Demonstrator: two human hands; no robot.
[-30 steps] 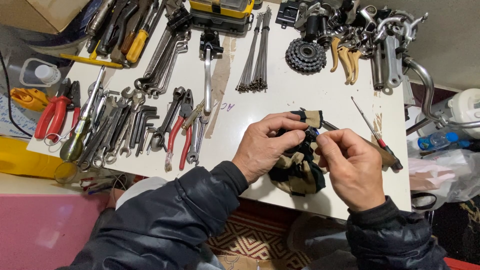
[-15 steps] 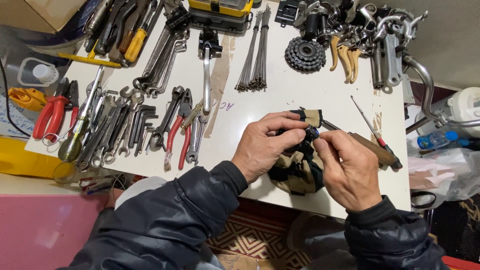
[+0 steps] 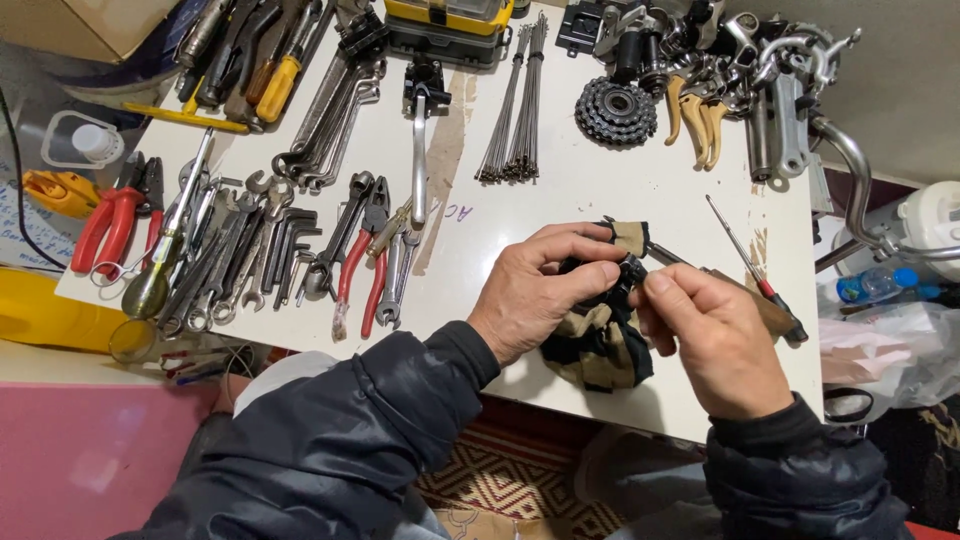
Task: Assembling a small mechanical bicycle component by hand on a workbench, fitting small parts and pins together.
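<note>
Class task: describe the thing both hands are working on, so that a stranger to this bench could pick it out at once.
Start at the white table, then go to its near edge, where the left hand and right hand meet. Between them hangs a black and tan pouch. It is the only soft fabric thing there; its neighbours are metal tools and bicycle parts.

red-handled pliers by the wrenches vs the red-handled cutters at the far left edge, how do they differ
The red-handled pliers have slim handles and lie among the wrenches, left of the left hand. The red-handled cutters have thicker handles and lie at the table edge, farther from both hands. The right hand is nearer neither. Both lie flat, handles toward the person.
</note>
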